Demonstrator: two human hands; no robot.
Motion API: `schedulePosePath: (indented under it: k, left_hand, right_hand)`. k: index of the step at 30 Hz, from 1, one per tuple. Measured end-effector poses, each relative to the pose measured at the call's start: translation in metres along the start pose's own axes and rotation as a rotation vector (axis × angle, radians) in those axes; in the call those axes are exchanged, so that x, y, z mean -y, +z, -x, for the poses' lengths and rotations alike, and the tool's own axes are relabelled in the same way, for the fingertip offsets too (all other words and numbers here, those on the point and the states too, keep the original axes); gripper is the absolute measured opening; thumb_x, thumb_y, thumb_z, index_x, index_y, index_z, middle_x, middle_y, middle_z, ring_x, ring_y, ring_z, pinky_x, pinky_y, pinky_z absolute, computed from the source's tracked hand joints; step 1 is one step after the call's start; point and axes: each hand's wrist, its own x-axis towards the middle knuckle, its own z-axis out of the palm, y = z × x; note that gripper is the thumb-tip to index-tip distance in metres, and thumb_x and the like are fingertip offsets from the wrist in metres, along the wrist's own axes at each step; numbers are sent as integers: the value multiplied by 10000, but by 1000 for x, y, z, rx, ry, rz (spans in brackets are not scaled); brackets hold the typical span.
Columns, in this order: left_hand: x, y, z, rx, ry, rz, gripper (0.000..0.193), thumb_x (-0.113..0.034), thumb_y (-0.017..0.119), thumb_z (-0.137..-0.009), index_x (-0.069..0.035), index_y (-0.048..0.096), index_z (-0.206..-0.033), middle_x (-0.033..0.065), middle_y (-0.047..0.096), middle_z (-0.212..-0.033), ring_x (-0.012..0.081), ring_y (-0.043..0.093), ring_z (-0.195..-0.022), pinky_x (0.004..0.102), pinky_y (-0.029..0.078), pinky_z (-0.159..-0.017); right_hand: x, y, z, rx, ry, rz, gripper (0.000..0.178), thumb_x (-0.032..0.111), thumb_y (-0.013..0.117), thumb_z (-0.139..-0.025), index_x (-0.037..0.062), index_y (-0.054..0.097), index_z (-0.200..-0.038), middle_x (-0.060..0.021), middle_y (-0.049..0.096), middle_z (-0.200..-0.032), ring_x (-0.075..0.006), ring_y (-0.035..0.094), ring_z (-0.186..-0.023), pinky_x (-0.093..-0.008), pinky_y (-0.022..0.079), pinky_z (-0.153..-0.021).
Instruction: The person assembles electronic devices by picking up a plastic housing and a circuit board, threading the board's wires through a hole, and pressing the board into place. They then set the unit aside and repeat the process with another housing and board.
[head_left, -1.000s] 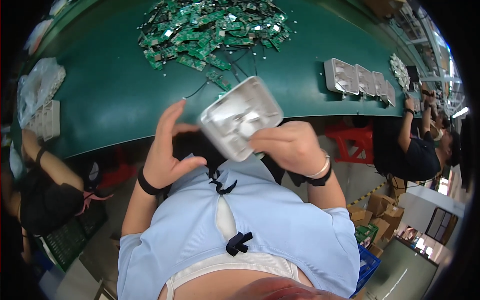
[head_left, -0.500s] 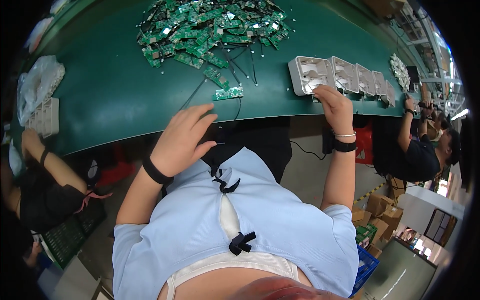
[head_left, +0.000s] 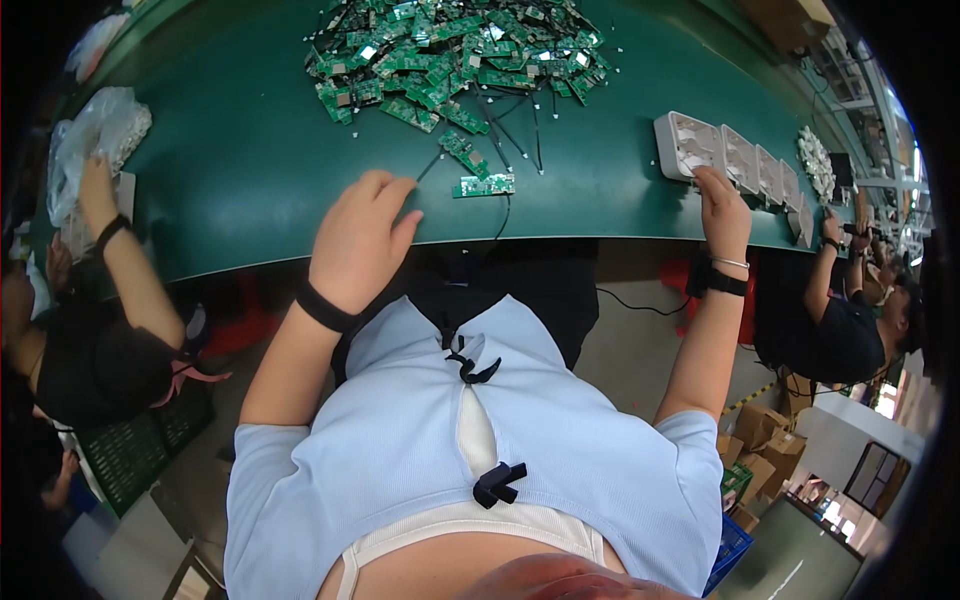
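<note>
My right hand [head_left: 724, 212] is at the near edge of a white plastic housing [head_left: 690, 145], fingers closed together on its rim. The housing is an open, box-shaped shell with moulded compartments, the first in a row of similar housings [head_left: 740, 160] running to the right. My left hand [head_left: 360, 238] hovers at the front edge of the table, empty, thumb apart from the fingers. Just to its right lie a small green circuit board [head_left: 484, 186] with a black wire and a second circuit board [head_left: 463, 154] behind it.
A large heap of green circuit boards [head_left: 450, 60] with black wires covers the far middle of the green table [head_left: 240, 170]. A clear plastic bag [head_left: 95, 140] of white parts lies at the left, beside a co-worker's arm [head_left: 140, 280]. Another person [head_left: 840, 320] sits at the right near small white parts [head_left: 815, 165].
My right hand and the white housing have shifted right, closing up on the row. My left hand has drawn its fingers closer together. The left co-worker's hand has reached to the bag.
</note>
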Motion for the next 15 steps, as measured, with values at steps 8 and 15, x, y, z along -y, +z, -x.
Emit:
schedulePosePath:
  k: [8,15]
  left_hand:
    - [12,6,-3,15,-116,76,244,-59,687,-893,-51,668,-1137,159,651,-1027,401,667,-944,503,549,-806]
    - [21,10,-9,-87,-114,95,208,-49,670,-912,-42,668,-1120,149,659,-1009,388,669,-924,480,549,-799]
  right_hand:
    - [149,26,6,36,141,-512,151,133,752,-974,-15,733,-952,-55,656,-769,-131,535,-636,-287,443,-608]
    - [219,54,-4,543,142,-726,244,174,783,-964,-50,719,-888,4,617,-677,-72,519,-598,-254,409,-549]
